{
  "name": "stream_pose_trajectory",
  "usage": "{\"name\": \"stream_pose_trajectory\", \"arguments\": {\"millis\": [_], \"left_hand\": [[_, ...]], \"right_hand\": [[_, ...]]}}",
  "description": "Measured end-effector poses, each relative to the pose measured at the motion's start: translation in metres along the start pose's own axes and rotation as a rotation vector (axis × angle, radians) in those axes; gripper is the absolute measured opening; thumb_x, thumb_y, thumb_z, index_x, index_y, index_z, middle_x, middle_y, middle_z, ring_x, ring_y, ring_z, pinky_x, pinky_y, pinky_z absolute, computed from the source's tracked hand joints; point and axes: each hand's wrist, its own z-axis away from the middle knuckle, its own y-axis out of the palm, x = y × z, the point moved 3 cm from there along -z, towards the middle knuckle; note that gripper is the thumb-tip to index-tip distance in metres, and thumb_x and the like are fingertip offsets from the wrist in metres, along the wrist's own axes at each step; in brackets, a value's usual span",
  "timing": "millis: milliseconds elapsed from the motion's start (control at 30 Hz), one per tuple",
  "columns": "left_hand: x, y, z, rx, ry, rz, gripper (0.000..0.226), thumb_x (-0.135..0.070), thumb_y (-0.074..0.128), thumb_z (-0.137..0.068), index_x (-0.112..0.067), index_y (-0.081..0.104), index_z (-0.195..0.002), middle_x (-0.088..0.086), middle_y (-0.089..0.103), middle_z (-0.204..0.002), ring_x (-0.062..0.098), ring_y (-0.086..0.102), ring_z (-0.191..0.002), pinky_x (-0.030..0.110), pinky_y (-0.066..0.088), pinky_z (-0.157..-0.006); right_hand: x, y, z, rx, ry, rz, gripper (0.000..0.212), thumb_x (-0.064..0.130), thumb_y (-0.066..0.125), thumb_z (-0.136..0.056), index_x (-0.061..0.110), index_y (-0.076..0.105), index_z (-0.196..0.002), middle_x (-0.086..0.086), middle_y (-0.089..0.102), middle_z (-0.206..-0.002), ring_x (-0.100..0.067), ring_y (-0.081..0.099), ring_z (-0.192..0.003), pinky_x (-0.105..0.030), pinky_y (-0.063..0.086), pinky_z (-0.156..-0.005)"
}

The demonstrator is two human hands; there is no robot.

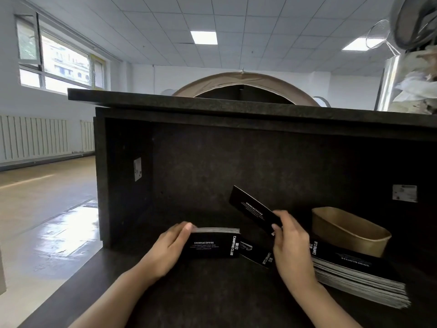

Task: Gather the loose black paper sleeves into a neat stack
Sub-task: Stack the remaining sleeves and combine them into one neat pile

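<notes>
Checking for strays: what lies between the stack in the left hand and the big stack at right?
In the head view, one loose black sleeve lies flat on the counter between the held stack and the big stack.

Café service counter in office-like room: dark tabletop (212,292), "DRINK&COFFEE" paper sleeves (214,243), kraft bowl (350,230), tiled ceiling (260,24), radiator (33,136).

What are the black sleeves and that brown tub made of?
Black printed paper sleeves: thin card, it seems, slightly glossy; pale edges show in the stack, white lettering on the faces. Brown oval tub: probably matte kraft paperboard, with its plain tan colour and thin rolled rim.
</notes>
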Motion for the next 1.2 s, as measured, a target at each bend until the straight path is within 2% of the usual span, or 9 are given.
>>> {"name": "stream_pose_trajectory", "arguments": {"millis": [67, 233, 433, 600, 767, 867, 967, 1100, 1200], "left_hand": [[-0.003, 0.001, 0.002, -0.002, -0.015, 0.062, 0.051, -0.057, 0.026, -0.095, -0.029, 0.069, -0.101, -0.003, 0.070, -0.103, 0.005, 0.063, -0.098, 0.030, 0.046, -0.095], [-0.005, 0.001, 0.004, 0.025, -0.034, 0.117, 0.055, -0.063, 0.027, -0.093, -0.031, 0.069, -0.102, -0.006, 0.070, -0.105, 0.004, 0.064, -0.100, 0.032, 0.046, -0.097], [-0.006, 0.002, 0.005, 0.061, -0.010, 0.114, 0.066, -0.078, 0.029, -0.078, -0.031, 0.069, -0.099, -0.003, 0.070, -0.103, 0.008, 0.065, -0.099, 0.033, 0.047, -0.095], [-0.009, 0.004, 0.005, 0.059, -0.002, 0.114, 0.053, -0.069, 0.033, -0.090, -0.032, 0.068, -0.104, -0.009, 0.070, -0.107, 0.004, 0.063, -0.102, 0.030, 0.046, -0.097], [-0.007, 0.011, 0.001, 0.121, 0.152, -0.185, 0.016, -0.041, 0.059, -0.091, -0.038, 0.061, -0.107, -0.011, 0.064, -0.104, 0.004, 0.061, -0.101, 0.031, 0.050, -0.093], [-0.006, 0.010, -0.001, 0.078, 0.194, -0.254, 0.030, -0.026, 0.067, -0.088, -0.041, 0.060, -0.112, -0.015, 0.060, -0.108, -0.001, 0.058, -0.103, 0.023, 0.048, -0.094], [-0.006, 0.009, -0.002, 0.065, 0.221, -0.249, 0.037, -0.023, 0.068, -0.088, -0.043, 0.059, -0.118, -0.017, 0.059, -0.111, -0.004, 0.058, -0.106, 0.015, 0.046, -0.094], [0.000, 0.002, -0.004, 0.059, 0.201, -0.272, 0.038, -0.022, 0.066, -0.090, -0.049, 0.056, -0.114, -0.018, 0.059, -0.110, -0.006, 0.056, -0.105, 0.012, 0.045, -0.091], [0.006, -0.008, -0.006, -0.012, 0.162, -0.283, 0.040, -0.018, 0.065, -0.089, -0.053, 0.054, -0.106, -0.016, 0.059, -0.108, -0.009, 0.054, -0.103, 0.003, 0.040, -0.085]], "right_hand": [[0.002, 0.000, -0.002, -0.012, -0.024, -0.113, 0.035, -0.003, 0.057, -0.090, 0.018, 0.062, -0.117, 0.008, 0.061, -0.104, 0.009, 0.057, -0.094, 0.003, 0.040, -0.082], [-0.006, 0.014, -0.001, 0.195, 0.056, -0.312, 0.039, 0.004, 0.063, -0.089, 0.032, 0.067, -0.116, 0.005, 0.054, -0.095, 0.000, 0.056, -0.094, -0.011, 0.044, -0.085], [-0.007, 0.016, -0.003, 0.158, 0.091, -0.482, 0.041, -0.001, 0.063, -0.088, 0.032, 0.069, -0.111, 0.002, 0.053, -0.094, -0.003, 0.057, -0.094, -0.007, 0.043, -0.086], [-0.003, 0.030, 0.004, 0.307, -0.023, -0.289, 0.038, 0.002, 0.064, -0.087, 0.031, 0.070, -0.112, 0.008, 0.046, -0.100, 0.003, 0.051, -0.098, -0.004, 0.038, -0.086], [-0.001, 0.047, 0.012, 0.436, -0.096, 0.035, 0.049, 0.029, 0.060, -0.093, 0.034, 0.046, -0.139, 0.009, 0.032, -0.132, 0.001, 0.041, -0.120, -0.015, 0.033, -0.109], [0.001, 0.052, 0.015, 0.565, -0.100, 0.159, 0.059, 0.054, 0.043, -0.094, 0.038, 0.027, -0.149, 0.011, 0.031, -0.144, -0.009, 0.034, -0.134, -0.026, 0.030, -0.114], [-0.002, 0.051, 0.011, 0.615, 0.013, 0.019, 0.081, 0.079, 0.014, -0.081, 0.038, 0.027, -0.149, 0.014, 0.037, -0.144, -0.011, 0.037, -0.136, -0.031, 0.030, -0.114], [-0.023, 0.035, 0.003, 0.570, 0.198, -0.003, 0.050, 0.036, 0.049, -0.098, 0.027, 0.036, -0.145, 0.000, 0.044, -0.146, -0.016, 0.040, -0.136, -0.026, 0.028, -0.113], [-0.033, 0.035, 0.013, 0.718, 0.238, 0.214, 0.053, 0.032, 0.055, -0.094, 0.023, 0.036, -0.143, -0.005, 0.043, -0.143, -0.022, 0.046, -0.130, -0.028, 0.035, -0.109]]}}
